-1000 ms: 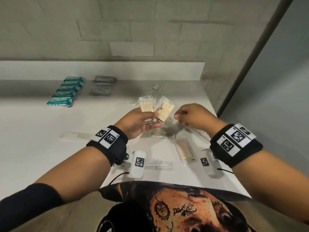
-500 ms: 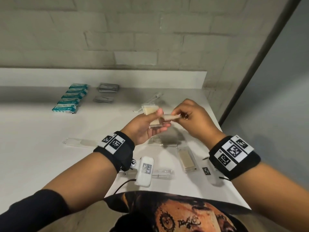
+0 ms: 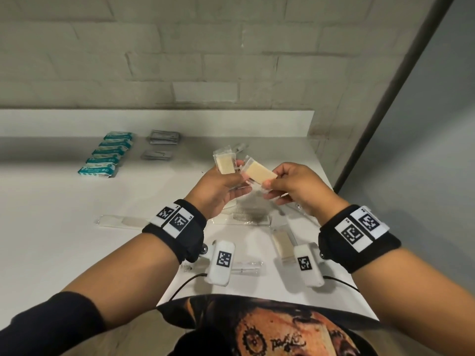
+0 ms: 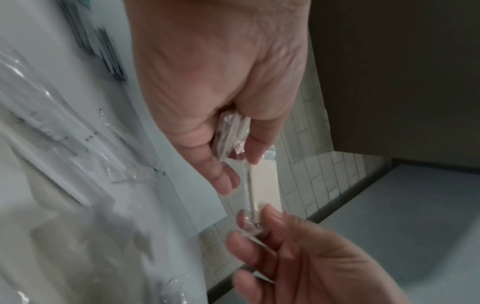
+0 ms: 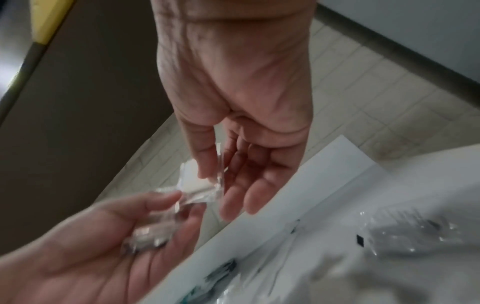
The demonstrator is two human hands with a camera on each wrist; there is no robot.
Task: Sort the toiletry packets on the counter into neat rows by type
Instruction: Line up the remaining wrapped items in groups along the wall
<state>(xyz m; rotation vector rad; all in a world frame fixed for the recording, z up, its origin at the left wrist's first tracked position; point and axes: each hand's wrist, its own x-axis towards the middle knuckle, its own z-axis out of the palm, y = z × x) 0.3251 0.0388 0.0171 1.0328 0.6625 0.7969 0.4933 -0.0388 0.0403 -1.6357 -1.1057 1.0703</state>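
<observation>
Above the white counter [image 3: 64,227], my left hand [image 3: 237,179] grips a clear-wrapped cream soap packet [image 3: 225,164] upright. A second soap packet [image 3: 259,173] lies tilted between both hands. My right hand [image 3: 270,186] pinches its right wrapper end, while its left end sits at my left thumb. In the left wrist view my left hand [image 4: 233,144] pinches crumpled clear wrapper [image 4: 231,131]. The right wrist view shows my right hand [image 5: 215,185] pinching the wrapper [image 5: 200,188]. A third soap packet [image 3: 282,244] lies on the counter.
A row of teal packets [image 3: 106,156] and grey sachets [image 3: 163,136] lie at the back left. A comb packet [image 3: 246,217], a long clear packet [image 3: 120,221] and a small clear packet [image 3: 246,265] lie near me. The counter's right edge [image 3: 341,227] is close.
My left hand held both soap packets a second ago. My right hand has since taken the end of the second one and drawn it rightward, turning it face up.
</observation>
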